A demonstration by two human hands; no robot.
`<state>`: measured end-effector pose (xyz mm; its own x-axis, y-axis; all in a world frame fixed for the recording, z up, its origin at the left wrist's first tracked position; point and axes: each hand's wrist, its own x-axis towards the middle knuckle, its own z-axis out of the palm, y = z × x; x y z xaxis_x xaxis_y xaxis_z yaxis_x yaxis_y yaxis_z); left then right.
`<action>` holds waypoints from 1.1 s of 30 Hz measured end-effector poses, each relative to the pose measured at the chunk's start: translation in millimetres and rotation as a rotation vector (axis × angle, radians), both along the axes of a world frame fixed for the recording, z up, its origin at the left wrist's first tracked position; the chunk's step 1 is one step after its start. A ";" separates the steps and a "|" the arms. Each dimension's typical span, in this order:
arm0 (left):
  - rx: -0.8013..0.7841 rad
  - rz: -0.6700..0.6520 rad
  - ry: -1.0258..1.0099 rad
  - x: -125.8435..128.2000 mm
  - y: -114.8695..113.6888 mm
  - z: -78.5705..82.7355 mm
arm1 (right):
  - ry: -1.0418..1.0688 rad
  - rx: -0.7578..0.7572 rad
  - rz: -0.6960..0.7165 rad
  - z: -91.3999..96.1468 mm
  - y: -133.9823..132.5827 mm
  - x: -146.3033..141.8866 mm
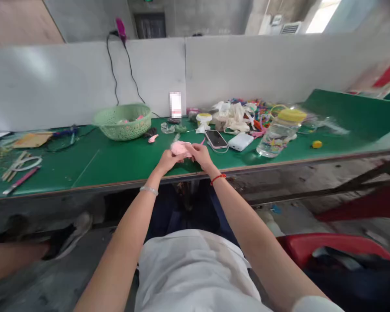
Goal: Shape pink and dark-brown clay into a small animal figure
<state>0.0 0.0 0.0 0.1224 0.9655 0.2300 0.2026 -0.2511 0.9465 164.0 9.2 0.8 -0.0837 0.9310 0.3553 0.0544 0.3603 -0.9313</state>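
Note:
Both hands grip a soft, fuzzy light-pink piece (179, 148) above the front edge of the green table. My left hand (169, 161) is closed around its left and lower side, thumb on top. On the other side, my right hand (199, 155) pinches the piece's right end with the fingers curled. A thin pink stick (203, 141) pokes up beside the right hand; its lower part is hidden. Just behind the hands lies a small pink piece (153, 138). Close to the right hand is a phone (216, 139) with a dark screen.
A green basket (123, 130) with pink pieces stands at the back left. Right of the phone are a white box-like device (241, 141) and a clear bottle (273, 138) with a yellow lid. Colourful yarn (263, 112) and plastic bags (234, 116) are heaped behind.

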 end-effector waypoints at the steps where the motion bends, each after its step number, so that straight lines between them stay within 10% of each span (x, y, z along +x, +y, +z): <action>1: 0.001 0.002 -0.001 0.1 0.1 -0.7 | -0.001 -0.002 0.000 -0.1 -0.3 0.6; 25: 0.054 -0.006 -0.118 8.0 2.7 -9.7 | 0.066 -0.054 -0.031 -2.5 1.1 0.0; 33: 0.282 0.075 0.255 7.5 -5.1 -2.7 | 0.103 -0.068 -0.025 -2.0 1.5 0.1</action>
